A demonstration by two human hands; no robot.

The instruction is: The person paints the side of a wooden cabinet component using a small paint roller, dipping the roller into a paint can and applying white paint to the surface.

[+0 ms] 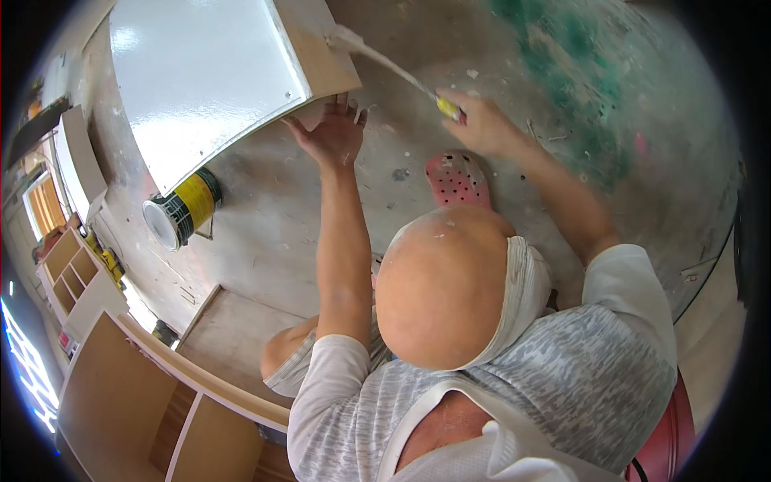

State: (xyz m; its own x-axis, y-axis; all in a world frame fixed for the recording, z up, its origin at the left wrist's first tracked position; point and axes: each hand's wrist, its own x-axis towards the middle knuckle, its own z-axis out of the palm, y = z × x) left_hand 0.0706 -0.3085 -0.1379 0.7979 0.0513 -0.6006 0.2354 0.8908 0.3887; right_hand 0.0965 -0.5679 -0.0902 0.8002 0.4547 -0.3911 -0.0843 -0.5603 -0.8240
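A small paint roller is in my right hand, its fingers closed round the yellow handle. The whitish roller head, blurred, lies against the bare wooden side of a box-like cabinet piece. The large face of that piece is glossy white. My left hand is open under its near corner, palm up and fingers spread. Its fingertips meet the lower edge; whether they bear weight I cannot tell.
A black and yellow paint bucket stands left of my left forearm. An unfinished wooden cabinet with compartments fills the lower left. Paint-stained floor spreads ahead and right. My foot in a pink clog is below my right hand.
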